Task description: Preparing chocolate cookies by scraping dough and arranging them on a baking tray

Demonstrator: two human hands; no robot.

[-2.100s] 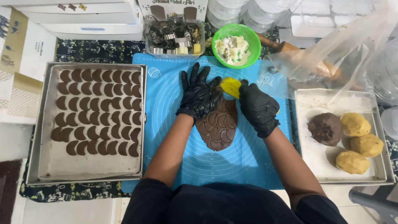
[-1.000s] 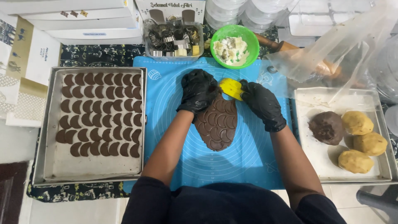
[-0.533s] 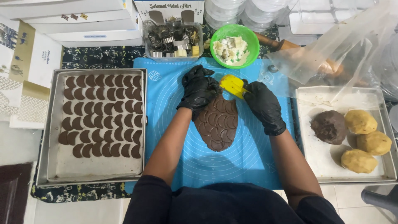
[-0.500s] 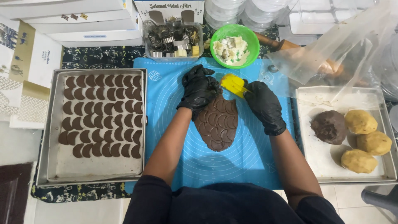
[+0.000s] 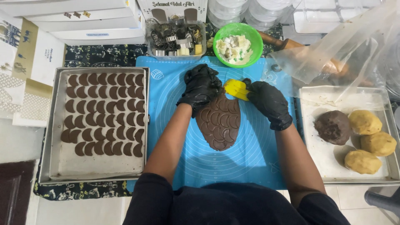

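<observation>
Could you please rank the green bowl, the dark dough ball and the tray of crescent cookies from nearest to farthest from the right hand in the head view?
From the right hand:
1. Dark dough ball, just to its right.
2. Green bowl, above it, only slightly farther.
3. Tray of crescent cookies, far left.

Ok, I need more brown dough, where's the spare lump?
In the head view, the brown dough lump sits on the right-hand tray, left of three yellow dough balls.

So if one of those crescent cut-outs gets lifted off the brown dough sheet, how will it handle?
Probably floppy: the brown dough sheet looks thin and soft. Likely fragile too, since each crescent ends in narrow tips. It may cling to the blue mat, being pressed flat on it.
</observation>
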